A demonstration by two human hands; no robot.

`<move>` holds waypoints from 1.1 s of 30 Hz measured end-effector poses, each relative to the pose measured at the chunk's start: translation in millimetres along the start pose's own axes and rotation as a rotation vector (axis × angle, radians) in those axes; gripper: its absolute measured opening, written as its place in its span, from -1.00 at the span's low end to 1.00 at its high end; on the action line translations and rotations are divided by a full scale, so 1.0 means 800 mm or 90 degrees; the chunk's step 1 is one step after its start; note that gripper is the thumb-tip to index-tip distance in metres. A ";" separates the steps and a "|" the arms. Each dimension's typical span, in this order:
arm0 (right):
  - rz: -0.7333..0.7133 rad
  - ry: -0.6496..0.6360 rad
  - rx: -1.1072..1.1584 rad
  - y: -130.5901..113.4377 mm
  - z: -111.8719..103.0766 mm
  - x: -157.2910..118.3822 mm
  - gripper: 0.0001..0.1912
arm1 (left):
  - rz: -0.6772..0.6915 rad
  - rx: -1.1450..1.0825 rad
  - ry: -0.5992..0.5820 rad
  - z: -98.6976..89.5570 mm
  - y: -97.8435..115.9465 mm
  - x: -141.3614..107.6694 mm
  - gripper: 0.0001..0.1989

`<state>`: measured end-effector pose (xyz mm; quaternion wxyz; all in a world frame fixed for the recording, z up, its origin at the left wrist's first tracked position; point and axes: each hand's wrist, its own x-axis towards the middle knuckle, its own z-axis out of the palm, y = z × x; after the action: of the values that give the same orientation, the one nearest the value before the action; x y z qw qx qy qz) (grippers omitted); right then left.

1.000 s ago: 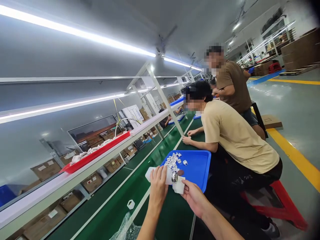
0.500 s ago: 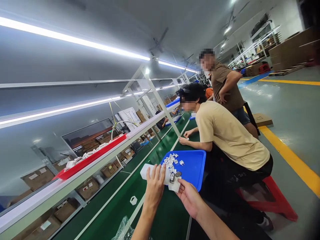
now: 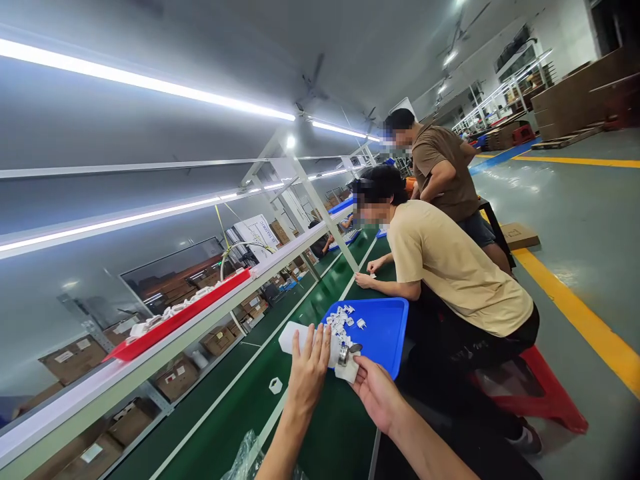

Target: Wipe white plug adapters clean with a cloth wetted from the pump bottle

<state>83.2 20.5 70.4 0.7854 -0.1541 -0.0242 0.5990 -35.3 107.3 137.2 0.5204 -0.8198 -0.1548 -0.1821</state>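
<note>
My left hand (image 3: 309, 367) is wrapped round a white bottle (image 3: 290, 338), which lies tilted on its side with its metal neck and raised lid pointing right. Pinched in my right hand (image 3: 375, 390) is a white cloth or pad (image 3: 346, 372), held against the underside of the bottle's metal neck. Just beyond both hands, a blue tray (image 3: 383, 333) holds several small white plug-like parts (image 3: 340, 321). A white hexagonal piece (image 3: 275, 385) rests on the green belt (image 3: 215, 427), left of my left wrist.
A red tray (image 3: 185, 312) of white parts stands on the raised shelf at left. Clear plastic wrap (image 3: 243, 457) lies at the bottom. A person in a beige shirt (image 3: 450, 267) leans over the belt at right, beside a standing person in brown (image 3: 440, 167).
The white hexagonal piece has shifted slightly right and up in view. The standing person has turned and bent toward the belt. Both my hands keep their holds.
</note>
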 end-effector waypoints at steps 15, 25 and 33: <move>0.029 0.020 -0.004 0.020 -0.009 0.012 -0.89 | -0.013 -0.098 -0.055 0.001 0.000 -0.010 -0.42; 0.027 0.024 -0.044 0.022 -0.011 0.009 -0.89 | -0.185 -0.304 -0.110 0.023 0.011 -0.040 -0.22; 0.033 0.011 -0.067 0.018 -0.017 0.010 -0.85 | -0.436 -0.517 -0.097 0.029 0.038 -0.045 -0.50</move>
<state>75.2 28.8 52.0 0.7609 -0.2004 -0.0450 0.6155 -50.3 113.9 87.6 0.0595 -0.8687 -0.3680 -0.3263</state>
